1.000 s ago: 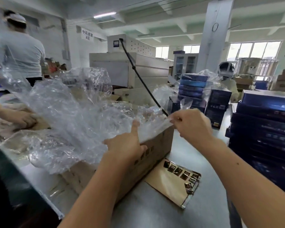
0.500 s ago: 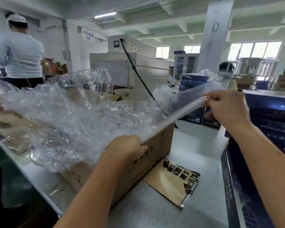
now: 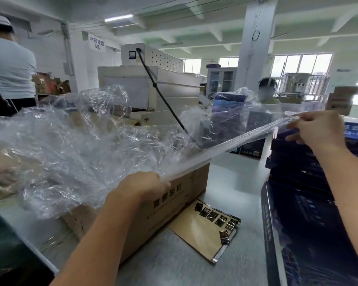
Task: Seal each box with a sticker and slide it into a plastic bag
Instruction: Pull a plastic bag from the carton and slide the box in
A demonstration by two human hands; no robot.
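Note:
A clear plastic bag (image 3: 242, 139) stretches taut between my two hands above the table. My right hand (image 3: 316, 129) pinches its far end up at the right. My left hand (image 3: 141, 186) holds down the bag pile at the near edge of a brown carton (image 3: 174, 205). That carton overflows with crumpled clear bags (image 3: 74, 145). A brown sticker sheet (image 3: 205, 230) with several dark stickers lies flat beside the carton. Dark blue boxes (image 3: 302, 203) are stacked at the right, under my right forearm.
More blue boxes (image 3: 227, 112) stand at the table's far side, partly behind plastic. A grey machine (image 3: 153, 87) with a black cable sits beyond the carton. One person stands at the far left (image 3: 8, 65), another sits behind the far boxes (image 3: 267, 89).
My right hand has drawn one bag out of the carton, moving right and upward, so the bag now stretches long. My left hand has stayed at the carton's edge.

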